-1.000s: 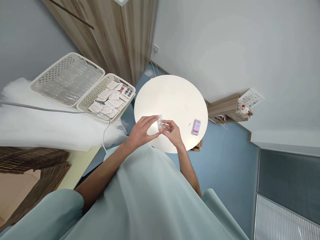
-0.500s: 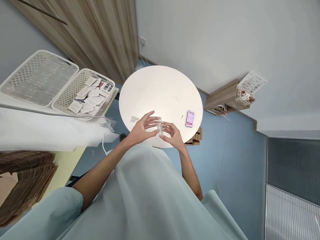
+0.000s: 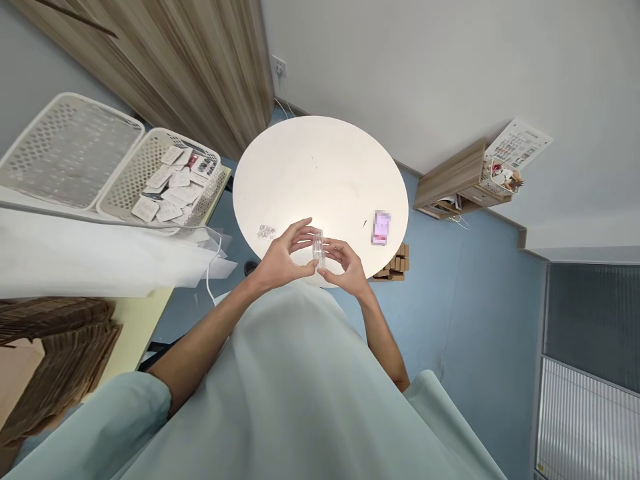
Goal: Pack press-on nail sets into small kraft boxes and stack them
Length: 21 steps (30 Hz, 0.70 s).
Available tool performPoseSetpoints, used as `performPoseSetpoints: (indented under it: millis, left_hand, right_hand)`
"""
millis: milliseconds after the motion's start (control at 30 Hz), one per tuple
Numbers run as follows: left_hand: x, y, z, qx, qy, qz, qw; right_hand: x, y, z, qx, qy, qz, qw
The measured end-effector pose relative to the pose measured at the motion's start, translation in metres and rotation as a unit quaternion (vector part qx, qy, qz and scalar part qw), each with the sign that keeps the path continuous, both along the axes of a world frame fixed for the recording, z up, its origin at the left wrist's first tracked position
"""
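Note:
Both hands meet over the near part of a round white table (image 3: 320,173). Between them stands a small clear plastic case (image 3: 319,248), held on edge. My left hand (image 3: 284,259) grips its left side, thumb below and fingers above. On the other side, my right hand (image 3: 347,268) pinches it with the thumb and fingertips. What is inside the case, if anything, is too small to tell. A small clear piece with several round cells (image 3: 267,231) lies on the table left of my left hand.
A phone-like purple item (image 3: 381,228), blurred out, lies at the table's right. Left, a white basket (image 3: 113,193) holds white cards beside a second basket (image 3: 10,163) with clear plastic pieces. Cardboard stacks (image 3: 65,353) sit lower left; small brown boxes (image 3: 400,261) lie beyond the table edge.
The view has shifted slightly. The clear case has turned a little and stands straighter between my fingers. Both hands keep hold of it.

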<state>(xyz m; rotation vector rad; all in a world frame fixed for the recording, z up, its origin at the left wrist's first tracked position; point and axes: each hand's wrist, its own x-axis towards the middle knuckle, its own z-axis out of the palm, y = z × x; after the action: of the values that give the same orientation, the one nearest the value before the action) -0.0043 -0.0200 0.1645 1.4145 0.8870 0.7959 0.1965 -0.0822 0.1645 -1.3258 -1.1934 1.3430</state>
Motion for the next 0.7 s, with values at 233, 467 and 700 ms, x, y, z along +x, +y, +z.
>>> performPoseSetpoints:
  millis: [233, 467, 700]
  left_hand:
    - [-0.013, -0.001, 0.014, 0.001, -0.028, 0.006, 1.000]
    - [-0.023, 0.009, 0.007, -0.005, -0.075, 0.046, 0.996]
    - [-0.040, 0.027, -0.006, 0.020, -0.073, 0.114, 0.991]
  right_hand:
    - [-0.005, 0.002, 0.001, 0.015, 0.036, 0.016, 0.999]
    - [-0.013, 0.016, 0.003, 0.020, 0.058, -0.031, 0.998]
    - [-0.041, 0.026, -0.004, -0.004, 0.046, -0.173, 0.984]
